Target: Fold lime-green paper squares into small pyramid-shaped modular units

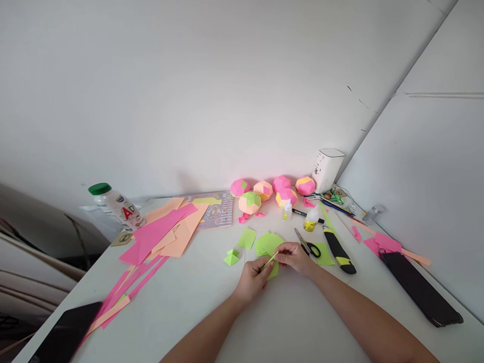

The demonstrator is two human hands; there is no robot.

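Note:
Near the middle of the table, my left hand [254, 277] and my right hand [294, 258] both grip a small folded piece of green paper [269, 260], seen nearly edge-on. The fingers of each hand are closed on it. Loose squares of green paper [266, 243] lie just behind my hands. Another green square [247, 238] rests to their left, with a folded green paper unit [231, 257] in front of it. Right of my right hand are scissors [308, 244] with black handles, on top of or beside one more green square [324, 254].
Several faceted paper balls [249, 202] stand along the wall. Glue bottles [311, 220], a box cutter [339, 250] and a black case [420, 287] lie rightward. Pink and orange sheets [161, 234], a white bottle [119, 207] and a dark phone or tablet [66, 334] are leftward.

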